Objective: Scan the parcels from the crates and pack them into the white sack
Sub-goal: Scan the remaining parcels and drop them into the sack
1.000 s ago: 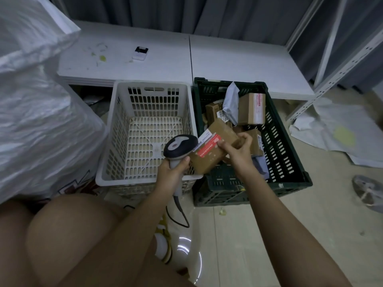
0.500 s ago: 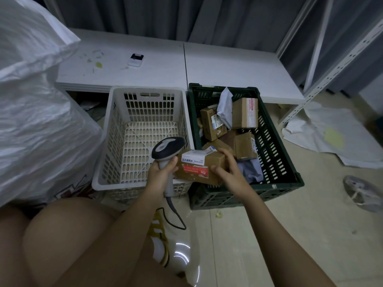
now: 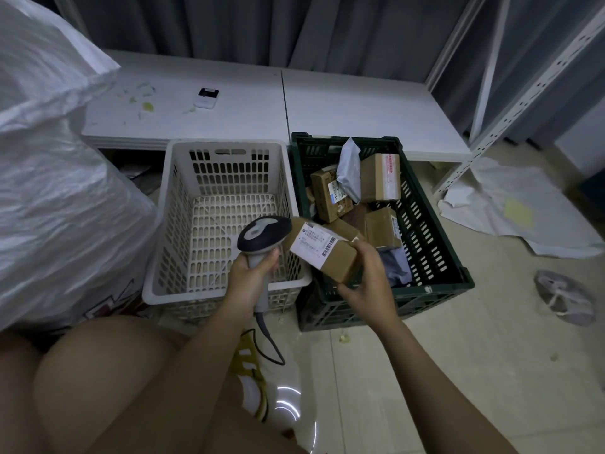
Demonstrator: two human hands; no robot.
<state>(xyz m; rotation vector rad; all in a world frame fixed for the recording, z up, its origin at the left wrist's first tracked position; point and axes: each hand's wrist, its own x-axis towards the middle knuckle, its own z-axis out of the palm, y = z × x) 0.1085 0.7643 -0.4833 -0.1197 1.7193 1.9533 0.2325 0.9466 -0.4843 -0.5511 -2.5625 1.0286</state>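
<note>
Left hand [image 3: 250, 278] wrapped around the handle of a barcode scanner [image 3: 262, 235], right hand [image 3: 368, 283] gripping a cardboard parcel [image 3: 324, 252] label-up at frame centre, scanner head beside the label, green crate [image 3: 435, 257] of parcels at right, empty white crate [image 3: 163, 257] centre-left, white sack [image 3: 55, 178] at left.

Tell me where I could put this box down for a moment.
Free: the white crate, its floor bare, and the white platform behind both crates, right of the small device. Crowded: the green crate, packed with parcels.
</note>
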